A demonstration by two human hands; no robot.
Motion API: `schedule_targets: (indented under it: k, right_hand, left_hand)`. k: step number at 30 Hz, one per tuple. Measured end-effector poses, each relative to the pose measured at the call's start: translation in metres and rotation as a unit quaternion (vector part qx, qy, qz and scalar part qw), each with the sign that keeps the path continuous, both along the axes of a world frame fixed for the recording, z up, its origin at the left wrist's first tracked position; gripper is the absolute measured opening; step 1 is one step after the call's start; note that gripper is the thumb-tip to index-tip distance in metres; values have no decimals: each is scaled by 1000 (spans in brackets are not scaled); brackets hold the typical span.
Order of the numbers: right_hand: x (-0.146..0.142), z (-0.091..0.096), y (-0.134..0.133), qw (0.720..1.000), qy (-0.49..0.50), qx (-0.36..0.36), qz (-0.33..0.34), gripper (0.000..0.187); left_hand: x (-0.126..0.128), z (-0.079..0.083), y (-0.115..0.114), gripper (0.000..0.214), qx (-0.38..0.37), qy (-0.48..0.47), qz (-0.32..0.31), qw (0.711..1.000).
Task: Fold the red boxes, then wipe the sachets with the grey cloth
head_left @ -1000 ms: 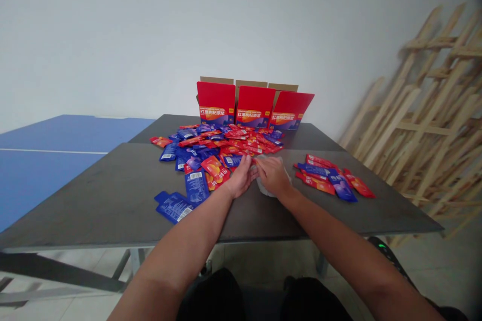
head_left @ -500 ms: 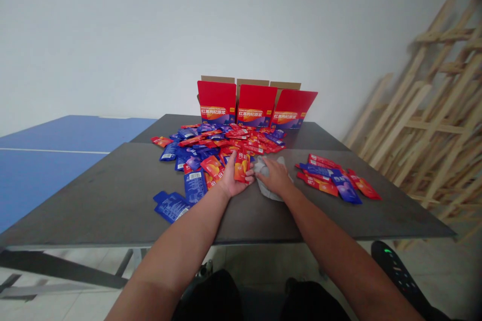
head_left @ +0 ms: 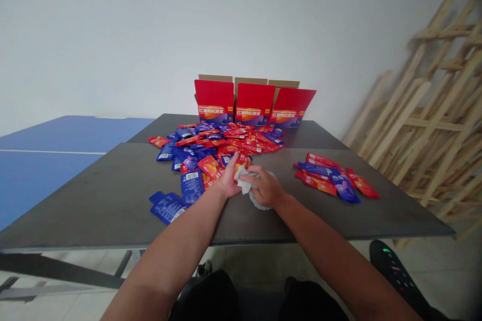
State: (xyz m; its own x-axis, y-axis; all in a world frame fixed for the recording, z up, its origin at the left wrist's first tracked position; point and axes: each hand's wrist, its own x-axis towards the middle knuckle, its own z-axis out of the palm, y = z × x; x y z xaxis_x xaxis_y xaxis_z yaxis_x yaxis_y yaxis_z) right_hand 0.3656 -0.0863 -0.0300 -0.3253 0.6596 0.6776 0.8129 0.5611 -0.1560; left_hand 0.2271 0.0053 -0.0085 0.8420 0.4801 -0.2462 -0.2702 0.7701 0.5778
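My left hand (head_left: 229, 180) is closed around a red-orange pouch (head_left: 242, 160), which stands partly behind a cloth. In my right hand (head_left: 265, 186) is a crumpled pale grey cloth (head_left: 245, 178), pressed against the pouch's lower front. The cloth hides part of the pouch and the left fingertips. Just beyond and left of my hands spreads a heap of red and blue pouches (head_left: 226, 141). Nearest my left forearm lie two blue pouches, one flat at the heap's edge (head_left: 192, 186) and one lower left (head_left: 167, 206).
Three open red cartons (head_left: 214, 98) stand along the back of the dark table (head_left: 105, 195). To the right lies a smaller group of red and blue pouches (head_left: 344, 185). A blue table (head_left: 75, 130) adjoins at left; wooden frames (head_left: 425, 110) lean against the right wall.
My right hand has lifted the cloth off the tabletop and moved it left onto the pouch. My left hand still holds the pouch in nearly the same place.
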Motion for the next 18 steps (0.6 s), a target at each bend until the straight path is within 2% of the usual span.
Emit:
schedule_targets:
  k: [3,6,10,18]
  right_hand:
    - [-5,0,4,999,-30,-16,14,45]
    - [-3,-3,10,1000,-16,-3,7,43]
    - [4,-7,14,998,41,31,-37,44]
    - [12,-7,20,980,146,46,-128,46]
  left_hand:
    - [0,-2,-1,55,-12,18,-19,1000]
    - [3,-7,-1,43,-18,17,-3,1000]
    - [5,-11,-4,31,15,53,-16,998]
    - [-3,0,-11,29,39,60,-101,992]
